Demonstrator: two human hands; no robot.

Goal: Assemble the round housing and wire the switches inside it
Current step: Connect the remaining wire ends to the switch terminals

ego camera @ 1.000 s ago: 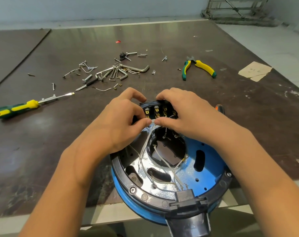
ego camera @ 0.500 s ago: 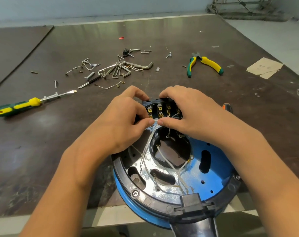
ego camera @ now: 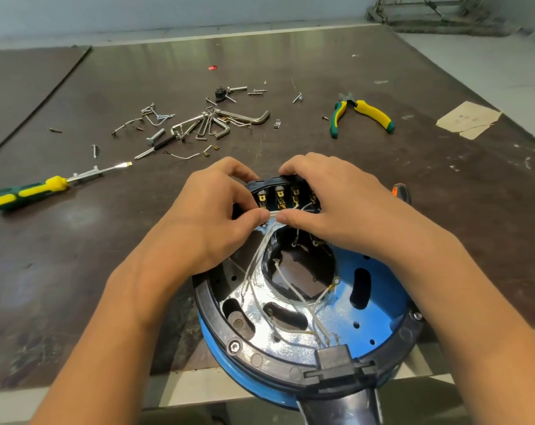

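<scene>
- Head view: your left hand [ego camera: 205, 222] pinches a white wire [ego camera: 274, 214] at the thumb tip, with its other fingers curled over the housing's far rim.
- Your right hand [ego camera: 336, 207] curls its fingers over the top of the switches [ego camera: 278, 196]. Its thumb tip touches the same wire, just beside your left thumb.
- The switches stand in a black row at the far rim, brass terminals facing you.
- The housing [ego camera: 379, 302] is round, blue inside with a black rim. It lies open side up on the near edge of the table [ego camera: 444, 210] and overhangs it. More white wires loop across its floor around the central hole.
- The table is a dark brown, glossy, scuffed board.
- A screwdriver [ego camera: 30, 191] lies at the left, well apart from the housing.
- Hex keys [ego camera: 205, 124] and loose screws are scattered in the far middle.
- Pliers [ego camera: 362, 115] lie at the far right, and a cardboard scrap [ego camera: 468, 119] sits near the right edge.
- A pale floor [ego camera: 490, 56] runs to the right, a pale wall [ego camera: 168, 10] stands beyond the table, and a metal frame [ego camera: 444, 10] stands in the far right corner.
</scene>
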